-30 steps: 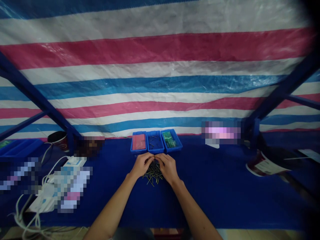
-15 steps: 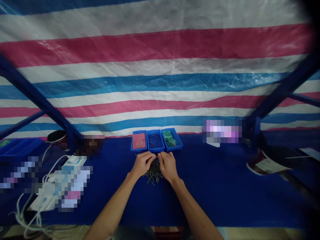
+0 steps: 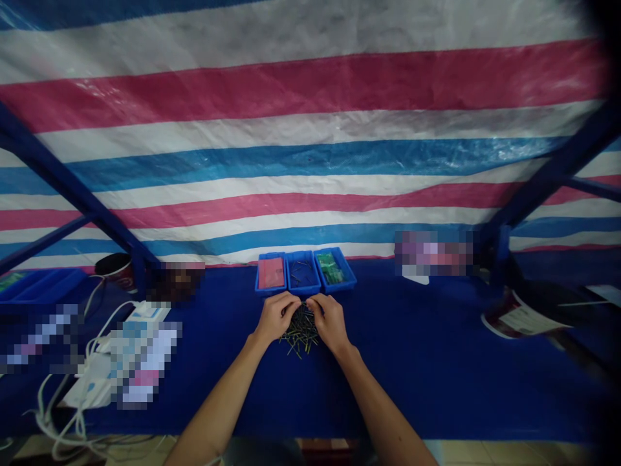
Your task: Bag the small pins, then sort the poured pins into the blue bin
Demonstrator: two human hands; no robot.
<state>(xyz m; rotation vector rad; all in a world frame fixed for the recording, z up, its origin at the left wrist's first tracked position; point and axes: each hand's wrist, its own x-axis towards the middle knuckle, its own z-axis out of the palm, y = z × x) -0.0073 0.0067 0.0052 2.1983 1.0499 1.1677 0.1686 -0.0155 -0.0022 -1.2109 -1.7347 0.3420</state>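
Rightward, our right hand [image 3: 330,323] had shifted a little from the left hand [image 3: 277,317], and the trays sat slightly further right in our view. Hands: both curled, palms down, fingertips nearly meeting over the far end of the pile; whether they gripped any pins we could not tell. Pile of thin dark pins [image 3: 299,336]: loose and crossed, on the blue cover [image 3: 398,388], directly under the hands and just short of the trays. Middle blue tray [image 3: 303,292]: a few pins only, so most still lay in the pile. Left blue tray [image 3: 270,291]: one pink sheet [image 3: 270,272]. Right blue tray [image 3: 345,278]: green boards [image 3: 328,267]. Behind these: striped tarp [image 3: 310,84]. Far left: paper cup [image 3: 114,272], white cables [image 3: 48,430].
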